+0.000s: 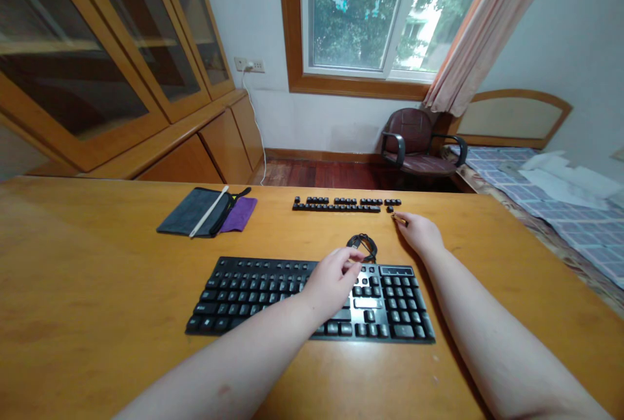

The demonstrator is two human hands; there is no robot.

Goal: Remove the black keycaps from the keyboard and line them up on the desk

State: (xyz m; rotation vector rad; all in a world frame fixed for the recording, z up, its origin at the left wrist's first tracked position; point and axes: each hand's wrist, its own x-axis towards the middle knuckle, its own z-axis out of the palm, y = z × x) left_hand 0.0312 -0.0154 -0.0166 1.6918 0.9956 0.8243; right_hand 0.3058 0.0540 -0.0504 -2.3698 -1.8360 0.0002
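A black keyboard [229,290] lies flat on the wooden table in front of me. Along its upper rows the keys look small, like bare key stems, and a shiny bare strip shows in the navigation area. Over the upper right part of the keyboard is my left hand [332,280], thumb and fingers bent with a gap between their tips. Behind the keyboard, loose black keycaps [336,208] stand in two rows. At their right end my right hand [420,233] pinches a small dark keycap, mostly hidden by the fingers, beside a single keycap [390,209].
A coiled black cable [363,248] lies just behind the keyboard. To the left are a grey zip pouch [182,212], a pale stick [208,212] and a purple cloth [240,214]. Beyond the table edge stand an office chair [414,140] and a bed [575,205].
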